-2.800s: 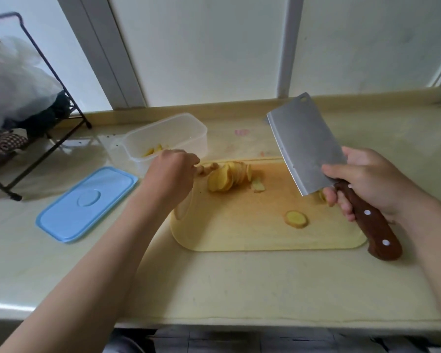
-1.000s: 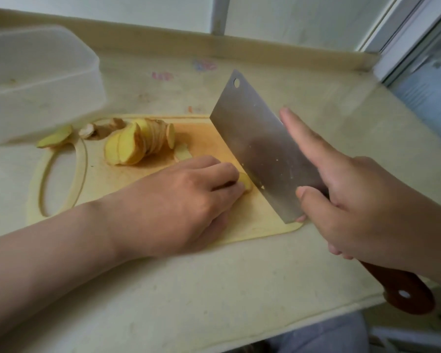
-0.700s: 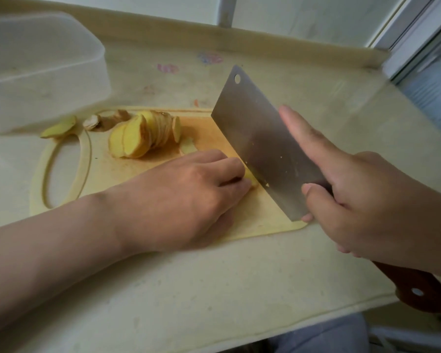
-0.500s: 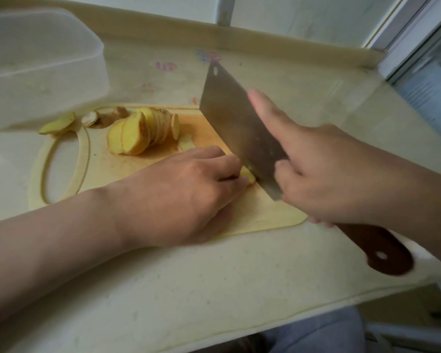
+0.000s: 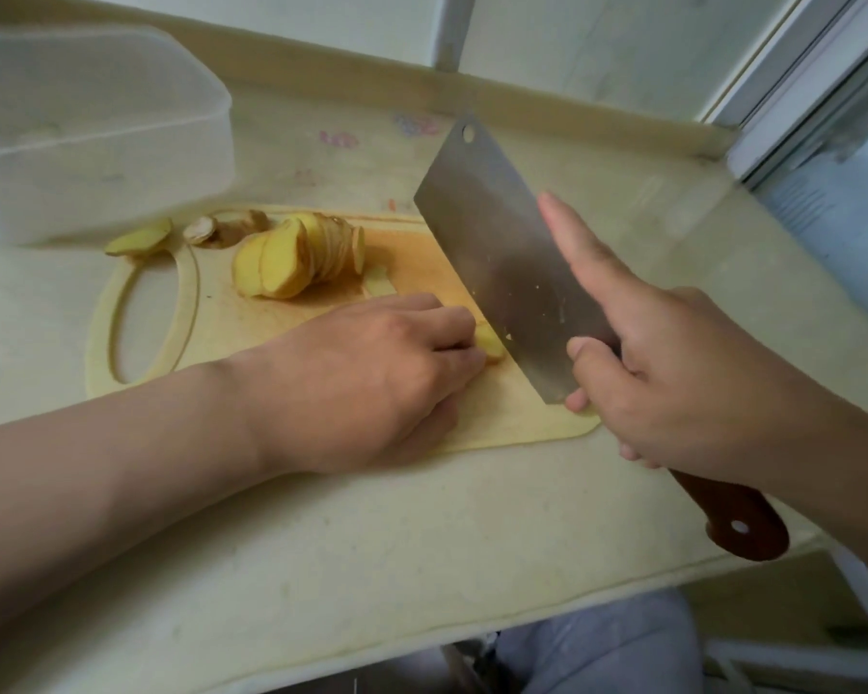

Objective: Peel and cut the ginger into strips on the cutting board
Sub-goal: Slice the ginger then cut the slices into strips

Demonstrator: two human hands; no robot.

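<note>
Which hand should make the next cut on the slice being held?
Right. The right hand grips the wooden-handled steel cleaver, whose blade sits beside the yellow ginger slice. The left hand pins that slice on the yellow plastic cutting board.

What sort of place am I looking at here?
Most likely a home kitchen counter by a window: a cleaver over ginger slices on a cutting board, and a plastic food tub on the pale counter.
</note>
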